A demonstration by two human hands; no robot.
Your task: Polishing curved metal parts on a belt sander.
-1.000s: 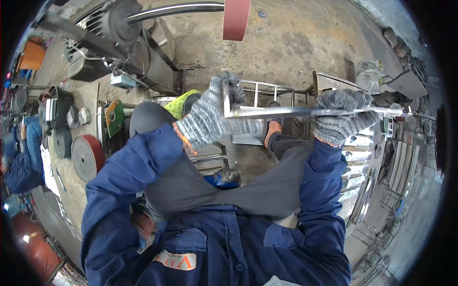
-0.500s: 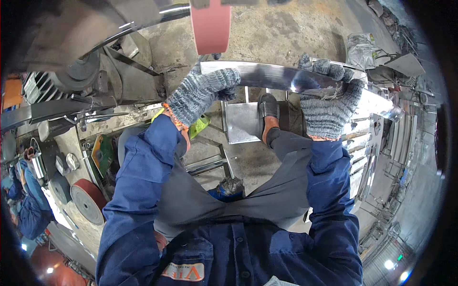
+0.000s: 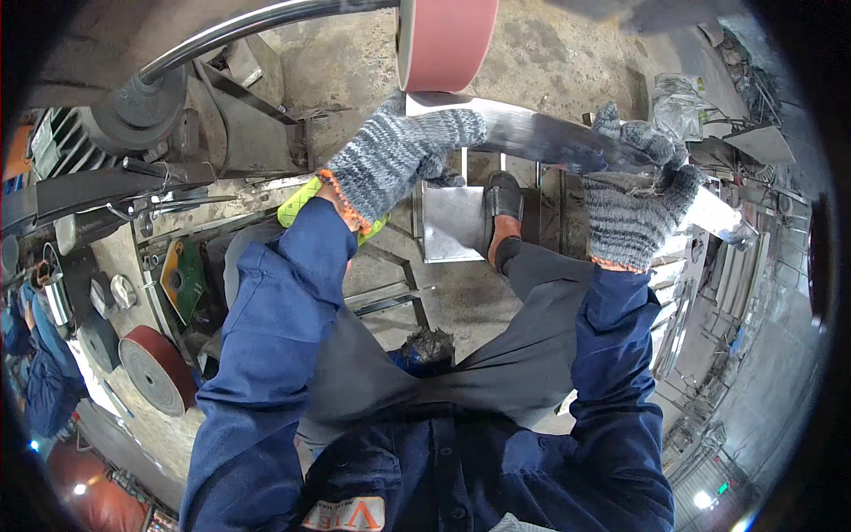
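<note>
A long, shiny metal bar (image 3: pixel 541 140) lies crosswise in front of me, its left end just beneath the red sanding belt (image 3: pixel 448 49); whether they touch I cannot make out. Both hands wear grey striped knitted gloves. Close to the belt, my left hand (image 3: pixel 394 160) is closed around the bar's left end, and its far fingers are partly hidden. My right hand (image 3: pixel 640 199) grips the bar further along, fingers curled over its far edge. Past that hand, the bar's bright right end (image 3: pixel 716 217) sticks out.
A dark curved metal rod (image 3: pixel 257 25) runs to the belt from the upper left. Low on the left stands a red-rimmed abrasive roll (image 3: pixel 158 371). Between my feet is a metal plate (image 3: pixel 454 223). Metal lengths (image 3: pixel 678 297) are stacked at right, near a plastic bag (image 3: pixel 678 106).
Both hands and the bar have shifted to the right in the picture. The belt also appears further right, and the view itself has moved a little.
</note>
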